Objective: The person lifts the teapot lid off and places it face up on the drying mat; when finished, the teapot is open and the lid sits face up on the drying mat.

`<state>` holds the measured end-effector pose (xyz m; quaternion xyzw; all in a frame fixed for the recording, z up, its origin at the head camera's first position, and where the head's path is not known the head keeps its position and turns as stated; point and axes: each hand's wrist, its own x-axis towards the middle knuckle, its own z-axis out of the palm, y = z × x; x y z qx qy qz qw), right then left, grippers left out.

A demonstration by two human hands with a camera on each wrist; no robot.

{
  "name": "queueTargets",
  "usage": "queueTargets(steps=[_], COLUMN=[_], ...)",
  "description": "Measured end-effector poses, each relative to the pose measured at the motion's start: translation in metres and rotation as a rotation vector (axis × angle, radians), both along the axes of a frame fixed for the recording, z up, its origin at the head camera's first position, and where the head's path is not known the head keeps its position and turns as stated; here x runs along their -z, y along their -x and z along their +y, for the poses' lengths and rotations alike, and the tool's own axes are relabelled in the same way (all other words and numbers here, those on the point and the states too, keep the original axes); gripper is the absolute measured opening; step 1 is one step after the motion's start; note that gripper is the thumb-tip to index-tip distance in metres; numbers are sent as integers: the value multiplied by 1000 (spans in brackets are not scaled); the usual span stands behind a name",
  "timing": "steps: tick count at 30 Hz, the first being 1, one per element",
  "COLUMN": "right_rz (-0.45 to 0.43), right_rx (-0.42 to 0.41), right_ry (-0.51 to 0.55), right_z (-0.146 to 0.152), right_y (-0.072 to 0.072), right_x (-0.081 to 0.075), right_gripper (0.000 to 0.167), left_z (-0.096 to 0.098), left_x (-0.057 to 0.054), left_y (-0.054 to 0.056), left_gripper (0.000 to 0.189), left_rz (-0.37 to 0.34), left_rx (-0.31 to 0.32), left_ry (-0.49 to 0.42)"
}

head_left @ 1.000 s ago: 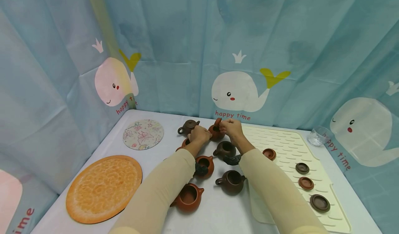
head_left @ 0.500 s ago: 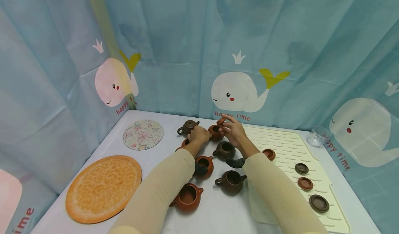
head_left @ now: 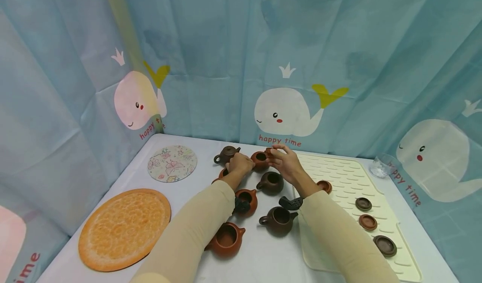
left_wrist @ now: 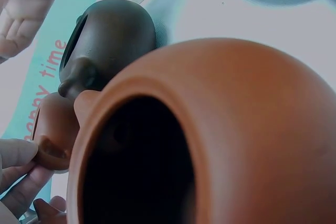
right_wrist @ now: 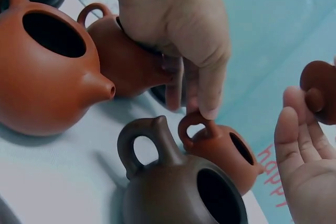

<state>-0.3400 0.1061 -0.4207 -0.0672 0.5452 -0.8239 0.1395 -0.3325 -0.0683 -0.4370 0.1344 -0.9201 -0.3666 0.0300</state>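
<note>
My left hand point(head_left: 239, 164) pinches the looped handle of a small reddish-brown clay teapot point(right_wrist: 223, 153), whose round mouth is uncovered. Just right of that pot, my right hand point(head_left: 287, 165) holds its round reddish lid point(right_wrist: 321, 90) between the fingers, clear of the opening, with the knob facing the palm in the right wrist view. A dark brown teapot point(head_left: 271, 182) without a lid stands nearer, beside the small one. Partly behind my left hand sits another reddish teapot point(right_wrist: 123, 56). At the back left is a dark teapot point(head_left: 227, 153) with its lid on.
More lidless teapots stand nearer: a reddish one point(head_left: 246, 201), a larger reddish one point(head_left: 227, 239) and a dark one point(head_left: 278, 221). Several lids, including a dark lid point(head_left: 385, 245), lie on a cream ridged mat point(head_left: 339, 170) at right. A clear cup point(head_left: 381, 168) stands beyond; round mats point(head_left: 126, 228) lie left.
My right hand has lifted the lid off the small reddish teapot and drawn it to the right, baring the mouth. My left hand has stayed at the handle.
</note>
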Motion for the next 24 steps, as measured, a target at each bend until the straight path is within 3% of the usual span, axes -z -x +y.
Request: queueTargets(steps=[4,15,24], right_rz=[39,174,250], right_rx=[-5,4,16], right_ry=[-49,-180,-359], right_z=[8,32,56], right_y=[-7,-22,-35], right_x=[-7,-33,-51], right_gripper=[52,49,52], left_z=[0,0,1], left_x=[1,3,3], left_y=[1,3,2], left_gripper=[9,7,9], left_rz=[-3,-4,-2], left_rx=[-3,-13,-8], left_ry=[-4,-24,-22])
